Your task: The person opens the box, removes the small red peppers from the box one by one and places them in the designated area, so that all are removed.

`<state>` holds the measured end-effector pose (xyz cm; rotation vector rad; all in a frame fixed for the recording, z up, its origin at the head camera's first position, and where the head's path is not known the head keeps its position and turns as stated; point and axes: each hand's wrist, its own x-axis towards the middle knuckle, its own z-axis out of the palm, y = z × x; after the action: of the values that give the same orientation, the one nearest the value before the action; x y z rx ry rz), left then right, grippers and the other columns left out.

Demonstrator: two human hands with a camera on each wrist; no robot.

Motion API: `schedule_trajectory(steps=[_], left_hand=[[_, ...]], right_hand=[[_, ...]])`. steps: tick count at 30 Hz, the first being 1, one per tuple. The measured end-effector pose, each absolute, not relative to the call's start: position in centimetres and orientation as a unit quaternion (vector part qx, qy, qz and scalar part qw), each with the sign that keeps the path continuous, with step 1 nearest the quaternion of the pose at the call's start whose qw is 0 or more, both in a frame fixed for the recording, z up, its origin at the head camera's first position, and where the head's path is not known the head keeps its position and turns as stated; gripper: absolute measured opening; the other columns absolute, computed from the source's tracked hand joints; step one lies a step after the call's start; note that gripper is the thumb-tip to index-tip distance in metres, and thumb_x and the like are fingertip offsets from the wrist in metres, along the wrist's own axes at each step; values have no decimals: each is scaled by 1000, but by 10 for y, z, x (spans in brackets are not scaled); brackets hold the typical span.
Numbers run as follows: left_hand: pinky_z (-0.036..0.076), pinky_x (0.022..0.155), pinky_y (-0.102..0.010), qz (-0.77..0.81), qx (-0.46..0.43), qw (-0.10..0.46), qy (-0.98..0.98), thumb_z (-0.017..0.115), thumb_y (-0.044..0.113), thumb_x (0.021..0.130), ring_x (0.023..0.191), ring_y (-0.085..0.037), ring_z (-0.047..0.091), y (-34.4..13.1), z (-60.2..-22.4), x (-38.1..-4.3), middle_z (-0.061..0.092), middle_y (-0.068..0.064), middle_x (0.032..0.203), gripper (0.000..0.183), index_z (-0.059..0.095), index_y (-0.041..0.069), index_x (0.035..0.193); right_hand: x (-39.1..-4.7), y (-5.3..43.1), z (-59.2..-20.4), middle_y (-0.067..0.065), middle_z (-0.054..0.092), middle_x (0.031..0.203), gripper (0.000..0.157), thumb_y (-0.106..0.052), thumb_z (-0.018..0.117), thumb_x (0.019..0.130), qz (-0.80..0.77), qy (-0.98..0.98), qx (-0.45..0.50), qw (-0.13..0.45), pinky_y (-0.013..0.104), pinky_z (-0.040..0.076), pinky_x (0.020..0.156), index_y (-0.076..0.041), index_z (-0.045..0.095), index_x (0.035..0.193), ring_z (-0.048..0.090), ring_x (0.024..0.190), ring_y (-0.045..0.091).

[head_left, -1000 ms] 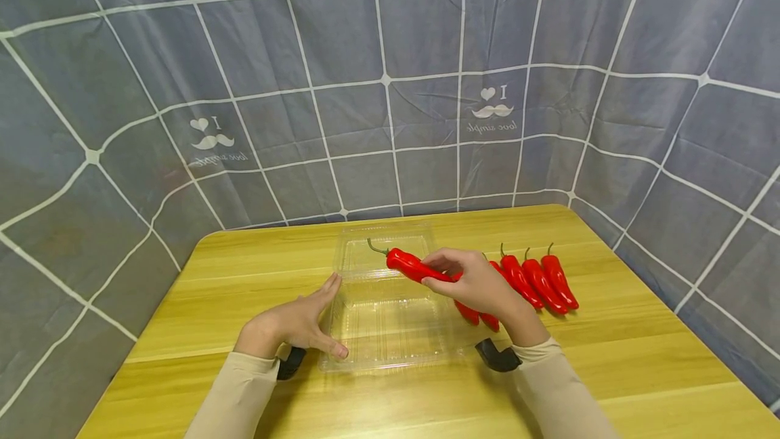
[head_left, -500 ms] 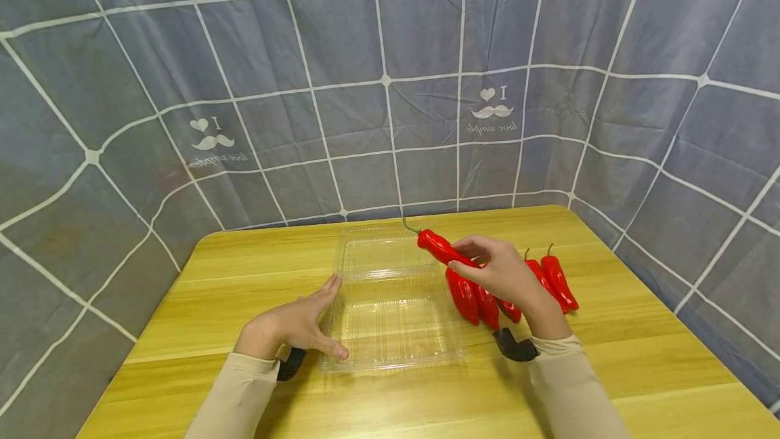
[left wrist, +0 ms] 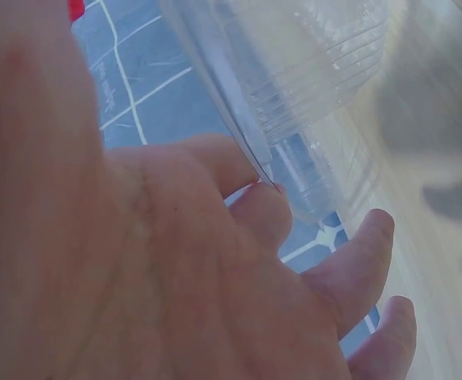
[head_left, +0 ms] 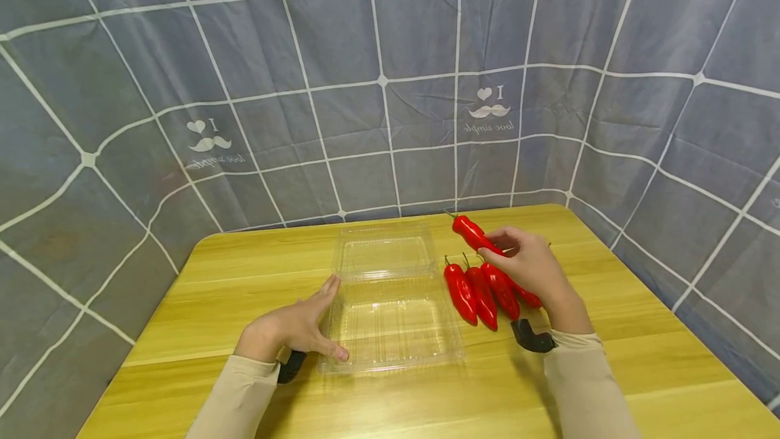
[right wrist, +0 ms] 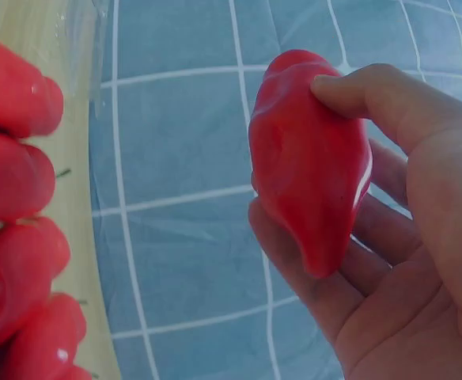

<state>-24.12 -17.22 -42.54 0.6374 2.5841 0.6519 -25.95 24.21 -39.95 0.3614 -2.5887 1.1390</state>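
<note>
My right hand (head_left: 529, 264) pinches a red chili pepper (head_left: 472, 233) between thumb and fingers, raised over the far end of a pepper row. In the right wrist view the thumb presses the side of this pepper (right wrist: 306, 150), its pointed tip toward the palm. Several red peppers (head_left: 460, 293) lie side by side on the table, partly hidden by the right hand. A clear plastic clamshell box (head_left: 452, 334) lies unfolded to their left. At its left side, my left hand (head_left: 295, 324) spreads thumb and fingers, touching the rim (left wrist: 239, 131).
The box's lid half (head_left: 385, 253) lies flat on the far side of the hinge. Everything rests on a wood-grain table (head_left: 231, 283). A grey curtain (head_left: 341, 120) with white grid lines hangs around its back and sides.
My right hand has moved right and slightly away with the pepper, from over the box to over the row, uncovering peppers beside the box. The left hand has stayed in place.
</note>
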Motion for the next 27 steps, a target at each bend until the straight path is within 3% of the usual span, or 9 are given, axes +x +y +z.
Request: schedule_trajectory(steps=[10,22,27], left_hand=[[15,111,-73,222,216,194,931,85,56,73,144,-55,13,-170,-426,-239,-11,-13,167,135,-7,9,161],[18,111,-72,217,216,192,932,85,56,73,142,-57,18,-169,-427,-240,-11,-14,167,136,-8,9,161],[21,111,-70,220,215,195,931,84,56,73,141,-57,21,-169,-427,-240,-10,-14,167,136,-7,8,161]], right_hand=[[-257,270,-397,20,72,103,28,-21,76,91,373,-910,36,176,55,55,85,0,70,109,67,96,37],[-253,302,-401,28,63,123,45,-31,70,95,385,-909,-104,118,60,49,89,3,63,124,58,108,45],[-251,317,-405,31,60,125,49,-29,69,94,368,-912,-150,97,57,50,84,7,59,127,56,106,47]])
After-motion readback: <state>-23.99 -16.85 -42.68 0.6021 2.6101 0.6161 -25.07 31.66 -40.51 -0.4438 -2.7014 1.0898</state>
